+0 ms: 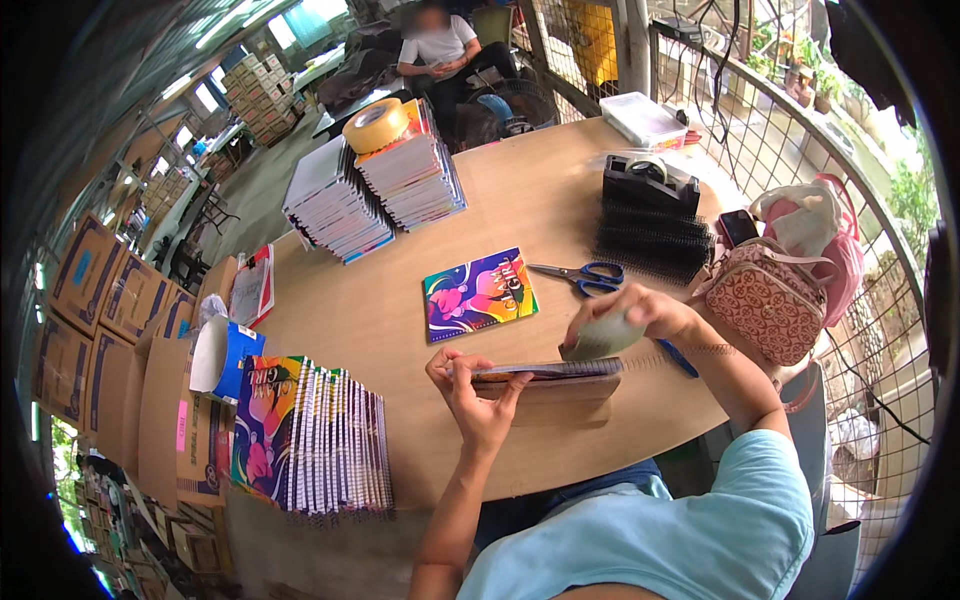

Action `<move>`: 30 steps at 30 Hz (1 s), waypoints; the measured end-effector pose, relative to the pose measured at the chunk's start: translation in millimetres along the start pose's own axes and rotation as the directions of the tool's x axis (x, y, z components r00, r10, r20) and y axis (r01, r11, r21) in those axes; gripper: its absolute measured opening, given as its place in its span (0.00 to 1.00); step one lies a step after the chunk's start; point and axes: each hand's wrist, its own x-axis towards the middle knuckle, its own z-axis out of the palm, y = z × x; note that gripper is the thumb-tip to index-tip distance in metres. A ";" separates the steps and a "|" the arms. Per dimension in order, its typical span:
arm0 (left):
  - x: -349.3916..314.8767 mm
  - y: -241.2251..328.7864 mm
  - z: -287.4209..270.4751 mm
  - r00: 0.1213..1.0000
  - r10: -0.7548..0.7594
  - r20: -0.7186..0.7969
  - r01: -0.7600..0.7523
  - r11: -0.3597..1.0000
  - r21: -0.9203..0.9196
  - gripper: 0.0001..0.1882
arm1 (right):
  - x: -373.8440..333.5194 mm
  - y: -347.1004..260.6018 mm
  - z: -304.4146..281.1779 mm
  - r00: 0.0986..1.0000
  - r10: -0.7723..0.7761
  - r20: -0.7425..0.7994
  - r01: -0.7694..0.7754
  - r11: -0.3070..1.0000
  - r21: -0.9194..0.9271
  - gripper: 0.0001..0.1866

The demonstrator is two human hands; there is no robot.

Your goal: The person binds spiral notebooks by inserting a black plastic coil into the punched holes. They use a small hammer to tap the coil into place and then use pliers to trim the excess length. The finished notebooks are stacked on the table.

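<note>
Pinching the notebook (570, 369) in the left hand (476, 396) over the near side of the table (395, 345), long edge left-to-right, with a spiral coil (645, 361) off its right end. Closest there with the right hand (644, 312), fingers round something pale, too blurry to name.

The greenish object (603, 335) in the right hand (645, 308) is blurred, and the lower edge crops the shirt (650, 545).

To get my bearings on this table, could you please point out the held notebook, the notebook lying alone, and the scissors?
Held notebook (565, 370): head view, on its long edge.
Lone notebook (481, 296): head view, middle of its cover.
Scissors (576, 274): head view, near the pivot between blades and handles.
</note>
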 end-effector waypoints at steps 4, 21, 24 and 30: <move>-4.9 0.0 8.2 0.999 0.043 0.008 -0.043 0.998 0.039 0.30 | 1.8 -7.0 8.0 0.998 -0.022 -0.063 0.030 0.991 0.130 0.24; -3.5 -4.7 3.5 0.999 0.034 0.035 -0.032 0.996 -0.080 0.28 | 43.6 -4.2 19.5 0.989 0.150 0.017 -0.116 0.829 -0.547 0.25; 3.2 -5.3 2.5 0.998 0.043 0.038 -0.039 0.994 -0.098 0.29 | 45.7 3.1 8.4 0.999 -0.035 0.033 0.035 0.999 -0.008 0.17; -3.6 -9.8 7.2 0.997 -0.072 0.020 0.074 0.973 -0.220 0.32 | 56.7 -2.3 19.6 0.987 -0.161 0.011 0.147 0.923 0.355 0.28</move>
